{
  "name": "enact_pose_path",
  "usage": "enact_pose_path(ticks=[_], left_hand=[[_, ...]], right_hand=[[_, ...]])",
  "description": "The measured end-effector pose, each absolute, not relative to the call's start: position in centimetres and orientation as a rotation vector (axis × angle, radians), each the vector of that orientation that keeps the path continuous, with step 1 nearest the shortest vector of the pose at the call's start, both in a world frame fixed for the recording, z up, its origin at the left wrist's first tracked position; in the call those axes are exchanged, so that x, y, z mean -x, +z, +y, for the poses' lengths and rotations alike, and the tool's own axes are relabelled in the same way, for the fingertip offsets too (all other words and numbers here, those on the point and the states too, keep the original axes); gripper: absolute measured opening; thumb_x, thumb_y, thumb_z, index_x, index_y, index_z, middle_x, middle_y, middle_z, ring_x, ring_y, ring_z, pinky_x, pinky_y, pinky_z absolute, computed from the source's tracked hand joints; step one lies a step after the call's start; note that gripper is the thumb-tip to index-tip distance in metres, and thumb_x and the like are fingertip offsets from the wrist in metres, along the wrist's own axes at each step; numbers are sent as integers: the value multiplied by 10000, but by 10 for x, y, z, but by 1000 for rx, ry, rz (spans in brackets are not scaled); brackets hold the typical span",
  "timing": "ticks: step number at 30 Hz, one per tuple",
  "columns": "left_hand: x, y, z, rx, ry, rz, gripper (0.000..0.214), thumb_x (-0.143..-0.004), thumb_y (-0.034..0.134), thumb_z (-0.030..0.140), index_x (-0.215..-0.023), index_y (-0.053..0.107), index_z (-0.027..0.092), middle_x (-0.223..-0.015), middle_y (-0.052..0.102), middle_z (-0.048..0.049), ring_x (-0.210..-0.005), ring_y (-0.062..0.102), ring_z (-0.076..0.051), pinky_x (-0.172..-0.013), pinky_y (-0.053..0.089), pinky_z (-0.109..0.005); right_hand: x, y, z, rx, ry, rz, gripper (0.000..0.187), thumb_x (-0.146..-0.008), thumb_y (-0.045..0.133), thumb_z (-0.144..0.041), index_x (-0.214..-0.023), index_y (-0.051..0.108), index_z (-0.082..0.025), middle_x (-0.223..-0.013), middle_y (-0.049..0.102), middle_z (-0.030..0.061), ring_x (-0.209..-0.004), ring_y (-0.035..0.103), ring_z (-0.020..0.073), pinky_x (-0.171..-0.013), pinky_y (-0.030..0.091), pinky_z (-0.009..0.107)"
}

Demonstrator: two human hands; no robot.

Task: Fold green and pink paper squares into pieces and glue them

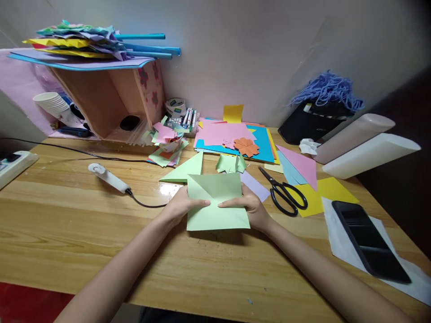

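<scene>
A light green paper square point(215, 204), creased along its diagonals, is held just above the wooden table point(84, 224). My left hand point(182, 205) grips its left edge, thumb lying across the front. My right hand point(251, 207) grips the right edge, thumb pointing in toward the centre crease. Both hands pinch the sheet. A folded green triangle point(185, 170) and a small crumpled green folded piece point(230, 163) lie just behind it.
Black scissors point(284, 193) lie right of my hands, beside pink and yellow sheets point(319, 193). A dark phone point(368, 240) rests on white paper at the right. A stack of coloured paper with an orange paper flower point(246, 146) sits behind. A white corded tool point(107, 176) lies left.
</scene>
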State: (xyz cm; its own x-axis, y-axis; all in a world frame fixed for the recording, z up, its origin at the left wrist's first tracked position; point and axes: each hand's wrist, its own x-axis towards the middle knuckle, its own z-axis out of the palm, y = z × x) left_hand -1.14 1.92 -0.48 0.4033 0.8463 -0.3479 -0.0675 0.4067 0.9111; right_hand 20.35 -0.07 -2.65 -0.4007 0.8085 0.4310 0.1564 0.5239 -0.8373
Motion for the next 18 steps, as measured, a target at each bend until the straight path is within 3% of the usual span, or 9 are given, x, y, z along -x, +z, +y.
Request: enact_pose_path(ticks=[5,10,15,16,18], left_hand=[[9,-6,20,-1070,681,1134,397,-592,735,259,-946,633,113,-934,689,-95,-825,634,-221,-736,505,-311],[4,-2,17,-979,643,862,493,-670,682,338,-1096,585,110,-1058,646,-116,-954,596,-237,-844,478,-350],[2,3,18,-762,754,780,616,-781,416,606,-1160,545,138,-1120,613,-129,-1066,545,-252,-907,437,-383],[2,4,18,-767,794,788,646,-763,415,631,-1144,554,129,-1117,613,-136,-1061,548,-258,-907,434,-380],[1,5,17,-881,849,857,620,-687,571,582,-1099,576,118,-1103,621,-136,-1033,565,-262,-900,434,-362]], right_hand=[[-206,-27,1,936,851,-1840,151,-791,582,-299,-790,719,-235,-964,613,77,-894,566,206,-745,460,319],[-205,-29,2,1219,1021,-1627,304,-799,535,-405,-645,633,-162,-613,572,13,-602,524,144,-576,424,252],[-202,-28,3,1361,1124,-1406,386,-731,575,-484,-554,526,-145,-546,492,-8,-519,438,110,-492,356,227],[-202,-28,3,1378,1128,-1388,395,-727,575,-492,-548,515,-145,-541,483,-9,-514,427,107,-486,348,226],[-202,-29,3,1400,1136,-1376,407,-725,571,-503,-543,500,-146,-530,467,-12,-506,410,102,-476,334,225]])
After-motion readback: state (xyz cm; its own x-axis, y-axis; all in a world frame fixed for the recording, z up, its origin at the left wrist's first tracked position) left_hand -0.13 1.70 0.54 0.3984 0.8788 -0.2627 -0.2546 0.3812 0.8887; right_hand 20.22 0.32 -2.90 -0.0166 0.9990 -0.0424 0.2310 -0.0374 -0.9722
